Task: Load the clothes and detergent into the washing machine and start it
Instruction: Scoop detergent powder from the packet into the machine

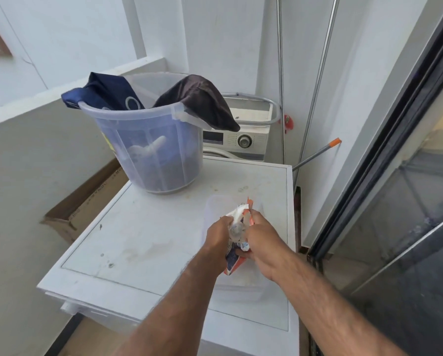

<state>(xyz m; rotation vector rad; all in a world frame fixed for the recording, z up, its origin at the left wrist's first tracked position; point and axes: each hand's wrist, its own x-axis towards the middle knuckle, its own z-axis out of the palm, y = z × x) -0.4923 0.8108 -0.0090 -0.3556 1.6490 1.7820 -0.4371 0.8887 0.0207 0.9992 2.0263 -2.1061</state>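
Left hand (pixel 219 236) and right hand (pixel 262 244) both grip the detergent packet (pixel 234 258), fingers curled round it, above a clear tub (pixel 241 287) on a white appliance (pixel 138 227). Whether the packet is torn open cannot be told. Clothes (pixel 202 101) hang in and over the bucket (pixel 151 150) on the same top, not yet loaded. A washer (pixel 243 141) stands behind. Stage, as judged: early; loading, dosing and starting remain.

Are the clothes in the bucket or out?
In the bucket: a navy garment and a brown garment drape over its rim; more shows through the clear wall.
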